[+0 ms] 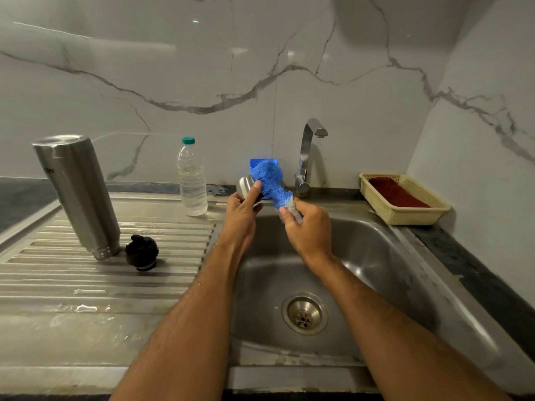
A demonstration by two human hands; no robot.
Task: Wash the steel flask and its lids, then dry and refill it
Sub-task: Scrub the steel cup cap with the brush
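The steel flask (76, 195) stands upside down on the ribbed drainboard at the left. Its black inner lid (142, 252) lies beside its mouth. Over the far edge of the sink, my left hand (241, 217) grips the small steel cup lid (245, 188). My right hand (308, 231) holds the handle of a blue bristle brush (270, 180), whose bristles lie against the cup lid. The lid's inside is hidden from me.
A clear water bottle (191, 178) with a green cap stands on the drainboard (86, 285) behind my left hand. The tap (307, 157) rises behind the sink basin (376, 256), no water running. A beige basket (405, 198) holding a red cloth sits at the right. A blue holder is behind the brush.
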